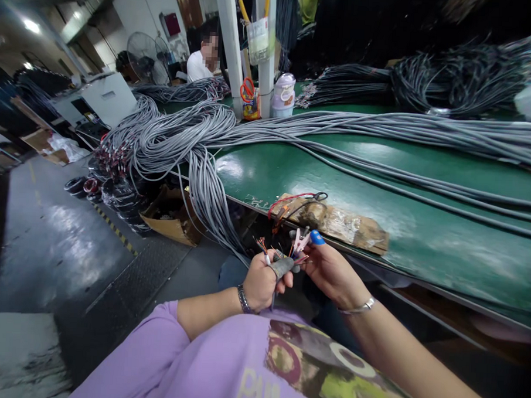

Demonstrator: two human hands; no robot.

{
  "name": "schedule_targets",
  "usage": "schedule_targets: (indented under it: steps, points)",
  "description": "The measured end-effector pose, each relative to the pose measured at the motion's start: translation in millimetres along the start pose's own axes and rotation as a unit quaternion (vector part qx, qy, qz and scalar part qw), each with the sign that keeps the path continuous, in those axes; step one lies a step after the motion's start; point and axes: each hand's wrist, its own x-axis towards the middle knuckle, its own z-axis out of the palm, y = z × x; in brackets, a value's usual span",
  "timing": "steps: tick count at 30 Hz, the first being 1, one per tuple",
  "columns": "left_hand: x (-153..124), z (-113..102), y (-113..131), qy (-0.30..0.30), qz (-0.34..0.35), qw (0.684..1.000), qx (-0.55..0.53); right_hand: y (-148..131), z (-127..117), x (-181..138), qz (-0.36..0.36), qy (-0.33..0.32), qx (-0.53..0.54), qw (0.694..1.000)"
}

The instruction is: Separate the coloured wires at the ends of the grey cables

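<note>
My left hand is closed around the end of a grey cable, with a grey wrap on its forefinger. Thin coloured wires fan out above the fist. My right hand pinches those wire ends; its forefinger wears a blue cap and a pale pink covering. Both hands are held close together below the edge of the green table. Each wrist carries a metal bracelet.
Long bundles of grey cable lie across the table and hang off its left end. A worn cardboard piece with red and black wire lies at the edge. Another person sits far back near fans. Boxes stand on the floor.
</note>
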Motion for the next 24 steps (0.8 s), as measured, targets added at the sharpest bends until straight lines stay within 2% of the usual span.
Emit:
schedule_targets:
  steps: [7,11,17,24]
  points:
    - [2,4,0,0.007,0.001,1.0,0.007,1,-6,7,0.051,-0.026,0.016,0.998]
    - [3,5,-2,0.014,-0.007,1.0,0.01,5,-8,12,0.039,-0.039,0.024,0.998]
    - [4,6,-3,0.006,-0.029,1.0,0.01,8,-7,14,0.029,-0.007,0.033,0.999]
    - [1,4,-4,0.017,-0.011,1.0,0.013,10,-4,10,0.022,0.015,0.032,0.999]
